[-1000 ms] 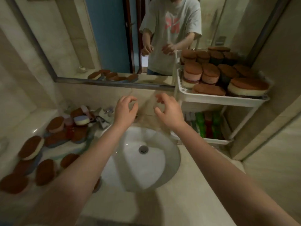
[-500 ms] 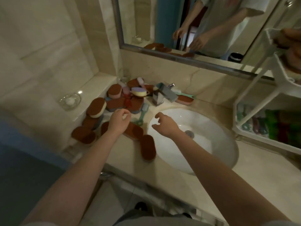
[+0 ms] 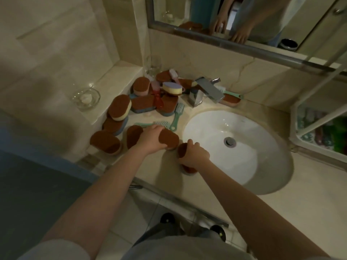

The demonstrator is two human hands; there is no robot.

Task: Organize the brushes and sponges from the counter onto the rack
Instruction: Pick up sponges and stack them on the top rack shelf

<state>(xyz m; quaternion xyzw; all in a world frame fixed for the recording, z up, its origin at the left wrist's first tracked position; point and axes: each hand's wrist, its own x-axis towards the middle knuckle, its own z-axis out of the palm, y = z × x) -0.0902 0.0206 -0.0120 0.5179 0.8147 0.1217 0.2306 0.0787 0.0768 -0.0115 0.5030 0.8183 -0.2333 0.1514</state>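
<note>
Apparently brown-topped oval sponges (image 3: 168, 138) everywhere.

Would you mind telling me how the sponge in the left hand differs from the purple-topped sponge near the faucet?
The sponge in the left hand has a brown top; the purple-topped sponge has a lilac top over yellow. The first is gripped by the left hand; the second rests untouched on the pile. Both are oval.

Dim bathroom: beige marble walls (image 3: 56, 44), mirror (image 3: 244, 19), white sink (image 3: 262, 166).
</note>
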